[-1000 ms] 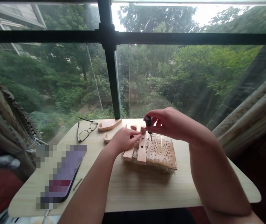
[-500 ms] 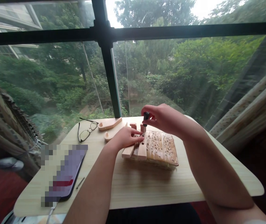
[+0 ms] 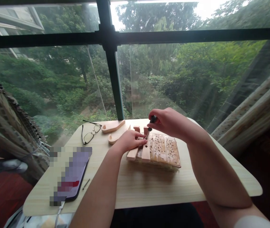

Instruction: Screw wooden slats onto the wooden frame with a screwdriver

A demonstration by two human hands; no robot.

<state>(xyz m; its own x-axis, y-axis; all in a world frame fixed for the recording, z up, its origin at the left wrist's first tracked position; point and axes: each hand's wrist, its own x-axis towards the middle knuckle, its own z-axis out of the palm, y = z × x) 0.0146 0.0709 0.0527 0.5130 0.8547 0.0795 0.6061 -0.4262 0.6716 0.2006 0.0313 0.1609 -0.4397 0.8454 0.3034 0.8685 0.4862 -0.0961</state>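
The right hand [image 3: 167,121] clasps a screwdriver [image 3: 153,119] slanting down to a wood strip [image 3: 146,155] on a block [image 3: 165,151]; the left hand [image 3: 129,141] touches the strip, grip unclear.

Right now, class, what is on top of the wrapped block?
Two wooden pieces lie on the wrapped block toward its left end, the left hand partly covering them. Whatever lies directly beneath them is hidden.

The left hand [image 3: 129,141] hides the middle of one wooden bar [image 3: 132,154]; the tip of the screwdriver [image 3: 152,119] is too small to tell; pixelation blurs the phone [image 3: 77,167].
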